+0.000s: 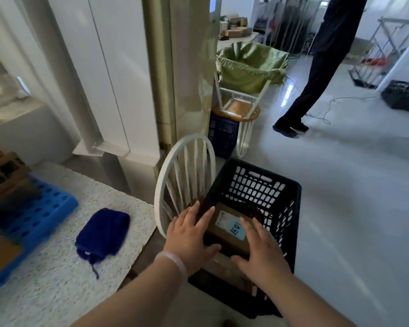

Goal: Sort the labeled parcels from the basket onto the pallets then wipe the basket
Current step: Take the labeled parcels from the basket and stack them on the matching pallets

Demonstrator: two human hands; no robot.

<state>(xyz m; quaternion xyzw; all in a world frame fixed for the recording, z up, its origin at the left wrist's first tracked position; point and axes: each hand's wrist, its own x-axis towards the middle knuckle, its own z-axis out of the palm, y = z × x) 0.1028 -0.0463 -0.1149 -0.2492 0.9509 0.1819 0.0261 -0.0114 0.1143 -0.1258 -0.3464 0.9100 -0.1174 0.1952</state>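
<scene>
L hand [189, 234] & R hand [261, 252]: grip released, fingers straight, pressed vs. opposite sides of labeled parcel [227, 234]. Parcel sits inside black basket [293, 192]. Blue cloth [104, 232] on surface [57, 291], near blue pallet [40, 215].

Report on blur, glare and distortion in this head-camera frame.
Head view: the blue perforated plastic pallet and dark blue folded cloth are motion-smeared; the brown cardboard parcel with a pale blue label, in the black lattice plastic basket, is sharper; the white door frame bows from wide-angle distortion; glare streaks the glossy grey floor; left hand and right hand are evenly lit.
</scene>
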